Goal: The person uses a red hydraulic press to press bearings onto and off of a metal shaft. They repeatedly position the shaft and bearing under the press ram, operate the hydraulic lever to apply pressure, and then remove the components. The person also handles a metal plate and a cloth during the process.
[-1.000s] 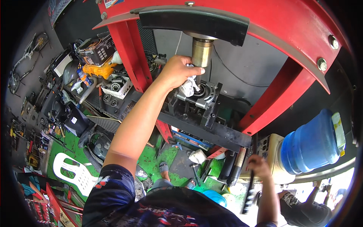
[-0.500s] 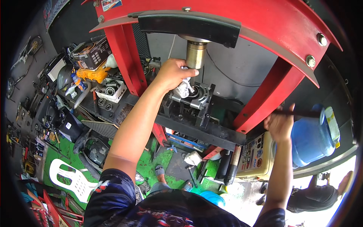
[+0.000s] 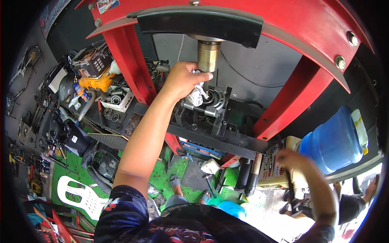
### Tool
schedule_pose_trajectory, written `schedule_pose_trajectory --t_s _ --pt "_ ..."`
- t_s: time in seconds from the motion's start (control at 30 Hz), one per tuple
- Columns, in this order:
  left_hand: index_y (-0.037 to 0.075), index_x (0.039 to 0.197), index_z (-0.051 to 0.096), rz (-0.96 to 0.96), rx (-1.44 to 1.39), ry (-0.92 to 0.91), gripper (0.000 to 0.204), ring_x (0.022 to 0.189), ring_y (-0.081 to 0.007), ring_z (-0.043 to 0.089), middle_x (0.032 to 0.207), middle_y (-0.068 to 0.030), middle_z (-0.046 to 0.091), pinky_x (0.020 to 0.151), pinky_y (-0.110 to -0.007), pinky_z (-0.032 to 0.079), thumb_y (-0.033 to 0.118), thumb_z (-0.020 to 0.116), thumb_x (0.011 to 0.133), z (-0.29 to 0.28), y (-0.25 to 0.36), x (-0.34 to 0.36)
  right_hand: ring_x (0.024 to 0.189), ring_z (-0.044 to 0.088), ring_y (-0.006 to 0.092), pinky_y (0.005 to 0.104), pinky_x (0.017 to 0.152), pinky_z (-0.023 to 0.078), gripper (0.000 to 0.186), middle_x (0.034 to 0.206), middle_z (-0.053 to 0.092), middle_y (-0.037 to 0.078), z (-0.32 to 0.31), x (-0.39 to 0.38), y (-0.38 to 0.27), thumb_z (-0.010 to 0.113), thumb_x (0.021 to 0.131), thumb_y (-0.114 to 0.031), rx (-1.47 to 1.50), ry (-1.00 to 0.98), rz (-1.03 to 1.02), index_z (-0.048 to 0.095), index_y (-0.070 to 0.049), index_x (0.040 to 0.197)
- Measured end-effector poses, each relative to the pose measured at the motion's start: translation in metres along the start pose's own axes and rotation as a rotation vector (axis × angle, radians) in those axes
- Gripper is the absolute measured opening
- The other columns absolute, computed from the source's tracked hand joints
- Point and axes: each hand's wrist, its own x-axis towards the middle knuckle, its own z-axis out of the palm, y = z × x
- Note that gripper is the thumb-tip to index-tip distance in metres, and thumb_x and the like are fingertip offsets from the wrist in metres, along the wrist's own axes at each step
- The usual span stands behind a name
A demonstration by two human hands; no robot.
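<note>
And a white rag [image 3: 197, 96] is gripped here by the left hand [image 3: 183, 83], its fingers [image 3: 190, 66] closed on the cloth, the thumb laid just below the ram [image 3: 208, 58]! A dark shaft [image 3: 206, 86] is seen right beside the rag, stood upright between the ram and the split plate [image 3: 220, 106]; the plate is carried above the black crossbeam [image 3: 227, 141] of the red press [image 3: 283, 97]. Over to the right, a dark bar [image 3: 290, 180] is held in the right hand [image 3: 288, 160], fingers wrapped round it, all of it blurred. Beyond that hand, a blue bottle [image 3: 332, 139] is spotted near the wall. On the left, loose bearings [image 3: 107, 111] and a white box [image 3: 121, 106] of parts are set out on the bench [image 3: 127, 115]. Below, a white chair [image 3: 95, 204] is parked on the green floor [image 3: 182, 167].
</note>
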Motion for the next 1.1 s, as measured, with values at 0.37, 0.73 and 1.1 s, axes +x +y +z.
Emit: schedule_pose_trajectory --t_s 0.37,0.73,1.1 --pt "-0.003 0.108 0.077 0.012 -0.07 0.002 0.031 0.072 -0.0044 0.056 0.085 0.0031 0.067 0.065 -0.023 0.044 0.016 0.086 0.086 -0.001 -0.013 0.005 0.076 0.074 0.0332 0.0456 0.066 0.059 0.008 0.095 0.073 0.022 0.191 0.063 0.061 0.068 0.092 -0.012 0.066 0.653 -0.471 0.071 -0.007 0.099" --pt "-0.001 0.127 0.072 0.017 -0.274 -0.268 0.044 0.098 -0.0111 0.068 0.116 -0.0083 0.076 0.089 -0.026 0.051 0.021 0.083 0.09 -0.023 -0.024 0.022 0.064 0.064 0.0248 0.0384 0.063 0.055 0.039 0.08 0.067 0.011 -0.043 -0.096 -0.085 0.053 0.099 -0.045 1.383 0.228 -0.519 0.061 -0.014 0.12" --pt "0.003 0.125 0.075 0.112 -0.086 -0.359 0.045 0.105 -0.0108 0.067 0.114 -0.0032 0.077 0.095 -0.027 0.049 0.031 0.083 0.091 -0.027 -0.037 0.042 0.055 0.062 0.0223 0.0373 0.047 0.052 0.08 0.078 0.062 0.013 -0.047 -0.166 -0.119 0.064 0.096 -0.009 0.464 0.262 0.265 0.025 -0.01 0.165"
